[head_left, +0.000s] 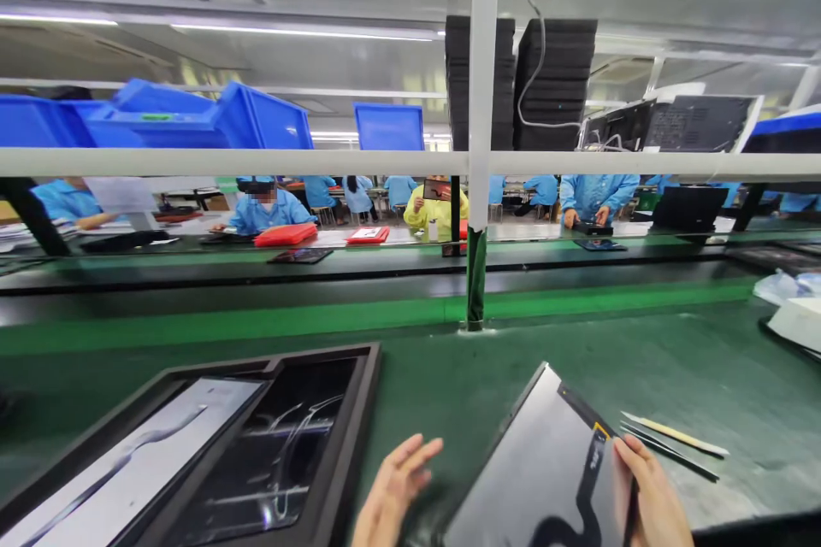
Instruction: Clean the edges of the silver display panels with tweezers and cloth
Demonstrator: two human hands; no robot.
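My right hand (655, 491) grips the right edge of an LCD panel (535, 453), tilted above the green bench. The panel's back is silver, with a dark strip along its top edge, a black flex cable and a small yellow-edged patch near my fingers. To the left of the panel, my left hand (398, 487) is raised with its fingers apart and nothing in them. A black foam tray (367, 393) lies farther left; in it are a silver-backed panel (147, 453) and a glossy dark panel (269, 444), side by side.
Tweezers (680, 455) and a thin yellowish stick (680, 434) lie right of my right hand. A white post (482, 102) rises at the bench's back, holding a shelf with blue bins (262, 120) and black tray stacks (555, 77). Co-workers (266, 205) sit beyond.
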